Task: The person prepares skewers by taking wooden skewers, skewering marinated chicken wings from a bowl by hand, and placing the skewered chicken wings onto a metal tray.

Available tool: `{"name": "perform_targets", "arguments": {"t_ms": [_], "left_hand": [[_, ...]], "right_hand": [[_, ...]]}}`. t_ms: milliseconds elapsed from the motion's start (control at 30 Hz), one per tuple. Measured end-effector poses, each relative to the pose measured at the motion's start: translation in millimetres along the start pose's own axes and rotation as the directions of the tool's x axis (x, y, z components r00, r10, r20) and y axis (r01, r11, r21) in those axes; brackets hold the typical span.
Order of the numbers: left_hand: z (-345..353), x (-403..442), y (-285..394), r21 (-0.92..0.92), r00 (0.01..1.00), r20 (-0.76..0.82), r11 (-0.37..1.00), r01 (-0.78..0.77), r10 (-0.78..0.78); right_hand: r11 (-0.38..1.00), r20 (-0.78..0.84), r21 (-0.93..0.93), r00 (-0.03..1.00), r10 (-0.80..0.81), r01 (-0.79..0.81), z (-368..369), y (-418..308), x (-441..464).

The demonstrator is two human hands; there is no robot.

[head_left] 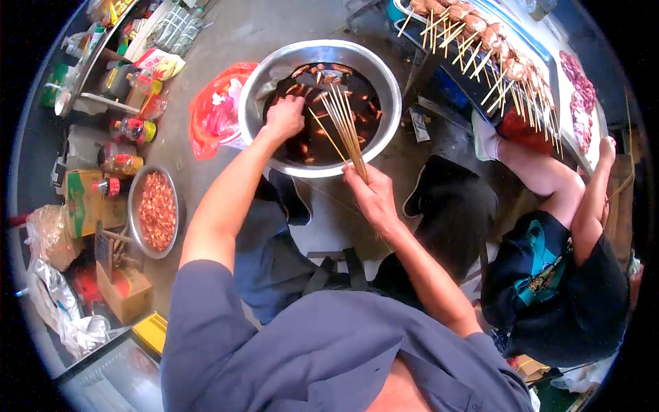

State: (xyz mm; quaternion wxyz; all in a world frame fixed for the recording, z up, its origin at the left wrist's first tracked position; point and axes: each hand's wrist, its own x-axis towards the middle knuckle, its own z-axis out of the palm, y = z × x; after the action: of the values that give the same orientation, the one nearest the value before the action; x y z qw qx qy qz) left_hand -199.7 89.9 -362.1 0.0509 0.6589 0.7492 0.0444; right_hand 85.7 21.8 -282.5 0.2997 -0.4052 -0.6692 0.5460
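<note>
A wide metal basin (394, 103) holds dark brown liquid (316, 127) with several reddish-brown pieces (340, 68) floating in it, perhaps meat. My left hand (285, 117) is over the left part of the basin, its fingers curled together at the liquid's surface. The fingertips are hidden, so what they hold cannot be made out. Wrapped round a fanned bundle of thin wooden skewers (343, 120), my right hand (371, 196) is at the basin's near rim. The skewers' upper ends lean over the liquid, and one stands apart to the left.
Beside the basin lies a red plastic bag (213, 113). A bowl of reddish chopped pieces (157, 211) stands on the floor at left, near bottles (134, 130) and boxes (123, 292). Skewered meat (480, 34) fills a tray at upper right. Another person's arm (589, 199) is at right.
</note>
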Motion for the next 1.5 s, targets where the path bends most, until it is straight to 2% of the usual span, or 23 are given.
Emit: {"name": "perform_targets", "arguments": {"t_ms": [33,100,167,233,300,433,500,533,567,600,633,700,767,800,833,900,1033,1100,1133,1167,1267,1433,1500], "left_hand": [[-0.8,3.3,-4.0,-0.016,0.999,-0.039,1.000,0.010,-0.011],[2.8,9.0,-4.5,-0.003,1.000,0.006,1.000,0.022,-0.022],[0.0,13.3,5.4,0.022,0.948,0.265,0.984,0.178,-0.178],[12.6,12.4,4.8,-0.032,0.941,0.281,0.978,0.205,-0.188],[25.5,13.5,-1.0,-0.035,0.929,0.325,0.980,0.196,-0.174],[-0.4,2.5,17.7,-0.012,0.876,0.458,0.984,0.179,-0.154],[-17.5,-5.1,23.2,-0.035,0.775,0.624,0.987,0.158,-0.102],[-14.9,-7.4,22.5,-0.032,0.770,0.636,0.996,0.080,-0.042],[-11.5,-10.6,18.6,-0.029,0.769,0.637,0.996,0.081,-0.044],[-8.2,-14.6,12.1,-0.198,0.757,0.653,0.967,0.162,0.007],[-0.9,-17.8,3.7,-0.357,0.749,0.660,0.902,0.242,0.060],[10.3,-19.1,-6.4,-0.429,0.765,0.635,0.873,0.230,0.111],[-12.4,-23.8,3.7,-0.639,0.771,0.632,0.613,0.464,0.075],[-30.6,-28.1,12.2,-0.656,0.758,0.651,0.522,0.545,0.028],[-40.4,-32.2,20.8,-0.734,0.764,0.645,0.277,0.620,-0.002],[-20.5,-25.8,6.6,-0.742,0.741,0.671,0.019,0.670,0.019],[-50.7,-36.7,33.3,-0.802,0.798,0.592,-0.016,0.597,0.115],[-43.7,-37.6,35.7,-0.872,0.875,0.462,-0.106,0.478,0.141],[-44.5,-38.9,40.1,-0.868,0.881,0.465,-0.147,0.474,0.088],[-44.9,-38.6,42.9,-0.869,0.881,0.464,-0.148,0.473,0.088],[-47.1,-40.9,51.5,-0.833,0.879,0.472,-0.291,0.470,0.070],[-42.1,-41.9,56.4,-0.859,0.916,0.398,-0.332,0.389,0.044],[-46.8,-43.2,59.6,-0.861,0.916,0.400,-0.351,0.369,-0.019]], "right_hand": [[0.989,0.033,0.048,0.990,0.136,-0.137,-3.8,-0.2,-4.6],[0.985,0.040,0.111,0.991,0.128,-0.132,-4.4,12.4,-12.3],[0.970,0.038,0.137,0.980,0.196,-0.200,-5.0,12.3,-19.8],[0.950,0.046,0.178,0.967,0.252,-0.256,-3.8,18.5,-27.0],[0.921,0.005,0.231,0.947,0.321,-0.314,-2.0,25.3,-34.3],[0.925,-0.033,0.207,0.943,0.333,-0.319,-6.3,25.3,-48.8],[0.893,-0.051,0.287,0.925,0.376,-0.347,-6.7,28.6,-59.1],[0.873,-0.038,0.377,0.936,0.350,-0.311,-5.4,32.0,-63.0],[0.872,-0.037,0.379,0.936,0.350,-0.311,-6.4,34.4,-66.6],[0.815,0.025,0.421,0.903,0.428,-0.398,-7.3,35.6,-70.3],[0.749,0.089,0.456,0.862,0.499,-0.481,-7.7,35.3,-73.9],[0.747,0.086,0.462,0.862,0.500,-0.479,-6.4,36.0,-76.3],[0.747,0.083,0.466,0.864,0.496,-0.474,-5.1,37.1,-75.4],[0.765,0.048,0.462,0.874,0.484,-0.449,-4.8,37.6,-74.4],[0.782,0.013,0.457,0.883,0.469,-0.423,-4.0,36.9,-73.4],[0.805,-0.013,0.446,0.896,0.444,-0.392,-3.0,32.7,-72.5],[0.812,0.002,0.469,0.919,0.393,-0.348,-0.8,37.7,-69.9],[0.813,0.012,0.482,0.930,0.367,-0.327,0.4,40.0,-70.0],[0.807,0.015,0.487,0.927,0.374,-0.333,1.1,39.1,-69.7],[0.801,0.018,0.493,0.924,0.381,-0.340,1.8,38.5,-69.2],[0.808,0.008,0.497,0.933,0.359,-0.315,4.7,40.1,-67.0],[0.800,0.022,0.482,0.917,0.398,-0.359,7.6,39.8,-63.6],[0.802,0.024,0.482,0.920,0.392,-0.354,9.7,44.1,-62.9]]}}
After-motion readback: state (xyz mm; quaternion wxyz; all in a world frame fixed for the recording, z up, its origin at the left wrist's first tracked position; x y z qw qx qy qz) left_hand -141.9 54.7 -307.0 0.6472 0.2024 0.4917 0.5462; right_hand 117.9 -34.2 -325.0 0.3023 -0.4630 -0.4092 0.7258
